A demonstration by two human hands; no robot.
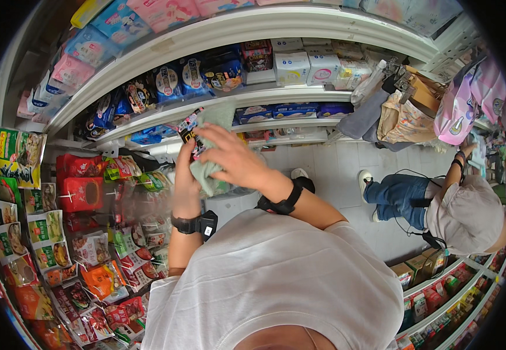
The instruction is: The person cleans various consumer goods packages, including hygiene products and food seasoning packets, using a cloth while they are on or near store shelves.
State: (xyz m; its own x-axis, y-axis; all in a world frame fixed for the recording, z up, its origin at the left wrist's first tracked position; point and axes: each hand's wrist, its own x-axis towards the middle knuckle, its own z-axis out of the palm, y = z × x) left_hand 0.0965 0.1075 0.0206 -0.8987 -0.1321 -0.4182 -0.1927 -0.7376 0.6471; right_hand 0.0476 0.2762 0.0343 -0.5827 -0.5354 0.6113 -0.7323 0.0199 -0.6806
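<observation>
My left hand (186, 179) holds a small black and pink printed package (187, 127) upright in front of the shelves. A pale green cloth (219, 114) is in my right hand (234, 158), and its fingers lie over the package's right side. Part of the cloth hangs below the right hand, beside my left palm. The lower part of the package is hidden by my fingers. Just beyond both hands, blue packs of pads (167, 83) stand on a white shelf (288, 95).
Hanging food packets (47, 232) cover a rack close on my left. White boxed packs (291, 68) stand on the shelf ahead. Clothes on clip hangers (406, 118) hang at right. A co-worker (458, 210) stands in the aisle, one hand at the right-hand goods. Stocked shelves (449, 288) curve behind.
</observation>
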